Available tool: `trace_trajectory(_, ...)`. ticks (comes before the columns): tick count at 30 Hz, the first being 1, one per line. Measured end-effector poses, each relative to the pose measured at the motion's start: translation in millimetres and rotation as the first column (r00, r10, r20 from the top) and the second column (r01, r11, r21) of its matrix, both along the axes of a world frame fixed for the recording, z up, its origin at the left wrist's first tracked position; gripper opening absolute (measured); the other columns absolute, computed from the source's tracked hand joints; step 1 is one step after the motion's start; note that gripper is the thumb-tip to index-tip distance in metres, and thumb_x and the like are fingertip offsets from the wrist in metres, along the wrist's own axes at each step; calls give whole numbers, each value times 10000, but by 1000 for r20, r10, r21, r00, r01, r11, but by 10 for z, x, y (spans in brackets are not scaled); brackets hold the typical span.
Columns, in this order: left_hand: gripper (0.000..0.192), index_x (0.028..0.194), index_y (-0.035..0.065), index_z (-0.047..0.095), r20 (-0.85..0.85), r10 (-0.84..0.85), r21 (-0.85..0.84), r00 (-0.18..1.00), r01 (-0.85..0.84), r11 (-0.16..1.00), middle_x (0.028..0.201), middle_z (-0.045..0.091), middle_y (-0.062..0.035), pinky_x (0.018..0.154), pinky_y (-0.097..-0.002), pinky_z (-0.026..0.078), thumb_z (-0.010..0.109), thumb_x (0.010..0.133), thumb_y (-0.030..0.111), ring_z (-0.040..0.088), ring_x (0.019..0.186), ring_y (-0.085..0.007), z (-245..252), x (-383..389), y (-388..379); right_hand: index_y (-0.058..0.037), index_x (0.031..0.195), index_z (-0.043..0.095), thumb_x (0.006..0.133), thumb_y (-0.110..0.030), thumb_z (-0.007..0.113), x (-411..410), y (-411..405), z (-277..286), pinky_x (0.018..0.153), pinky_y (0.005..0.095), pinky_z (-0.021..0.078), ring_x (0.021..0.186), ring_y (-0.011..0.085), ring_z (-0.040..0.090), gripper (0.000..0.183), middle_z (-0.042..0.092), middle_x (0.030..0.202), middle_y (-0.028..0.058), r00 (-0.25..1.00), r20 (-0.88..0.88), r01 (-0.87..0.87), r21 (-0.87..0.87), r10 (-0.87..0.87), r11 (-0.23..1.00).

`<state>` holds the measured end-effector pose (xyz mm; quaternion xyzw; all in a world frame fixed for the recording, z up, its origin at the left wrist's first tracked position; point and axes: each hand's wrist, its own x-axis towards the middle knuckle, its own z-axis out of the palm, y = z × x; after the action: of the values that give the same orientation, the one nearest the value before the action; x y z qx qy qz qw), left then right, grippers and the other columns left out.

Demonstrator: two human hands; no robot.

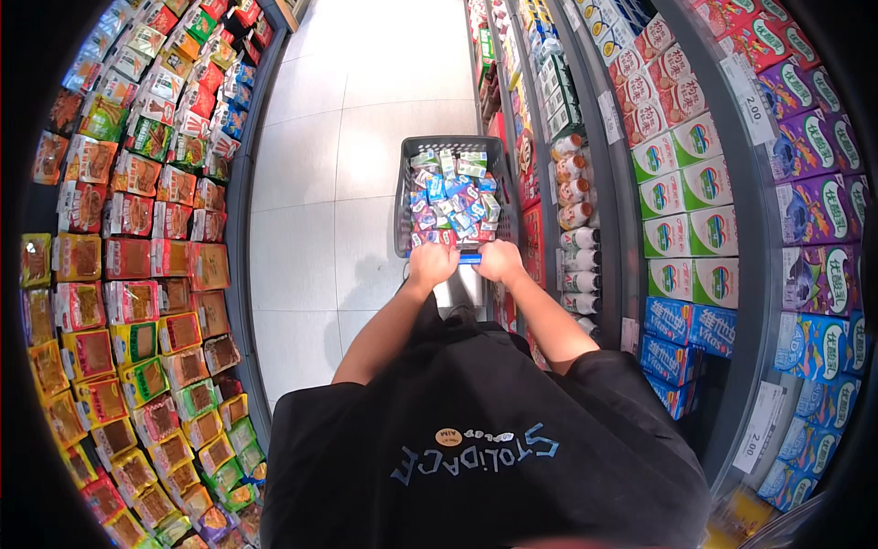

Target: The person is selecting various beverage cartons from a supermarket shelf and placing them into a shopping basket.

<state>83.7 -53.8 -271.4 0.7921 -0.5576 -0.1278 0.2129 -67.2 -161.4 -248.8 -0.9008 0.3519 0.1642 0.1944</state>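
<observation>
Both hands are closed around the blue handle of a dark plastic shopping cart basket. My left hand grips the handle's left part, and my right hand holds its right part, with a short stretch of blue bar showing between them. Inside the basket lies a loose heap of small drink cartons in blue, purple, green, white and red. The basket stands in front of my body, above the tiled floor.
Shelves of packaged snacks line the left side. On the right, close to the basket, shelves hold white-green cartons, purple cartons, blue cartons and small bottles. The pale tiled aisle floor runs ahead between them.
</observation>
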Motion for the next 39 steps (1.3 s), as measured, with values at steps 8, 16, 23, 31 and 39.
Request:
trace_trajectory(8,392,620,34,690,17,22,35,1000,-23,999,647,655,-196,622,-489,540,515,837,310,664,625,-379,-11,217,-311,-82,848,756,735,-398,673,238,-340,-68,805,441,556,869,335,702,346,718,885,180,1000,-6,10,34,-10,999)
trace_trajectory(16,420,645,34,704,33,13,91,999,-16,996,657,665,-194,625,-487,547,495,857,330,670,627,-376,-22,395,-660,-75,862,756,736,-392,666,418,-670,-165,828,433,555,897,336,699,354,716,913,189,999,-28,41,31,-40,999)
trace_trajectory(23,418,677,39,715,13,15,116,1000,-17,993,693,679,-190,642,-480,548,482,863,332,677,663,-365,9,580,-932,-81,892,753,755,-385,638,643,-933,-10,831,438,555,905,337,696,353,715,933,182,997,-51,61,59,-58,996)
trace_trajectory(31,403,690,66,718,-15,0,126,1000,2,992,720,681,-184,672,-493,546,467,852,336,676,696,-370,-93,843,-1373,-103,860,756,747,-397,606,872,-1331,-83,830,439,558,866,352,695,349,711,873,184,995,-35,95,20,-94,995)
trace_trajectory(39,409,691,50,707,-5,-23,123,1000,23,992,693,677,-177,656,-487,544,470,867,331,672,667,-367,-94,1166,-1879,-106,838,753,748,-432,613,1182,-1796,-113,815,443,558,847,359,693,366,710,857,180,990,-20,138,-23,-138,990)
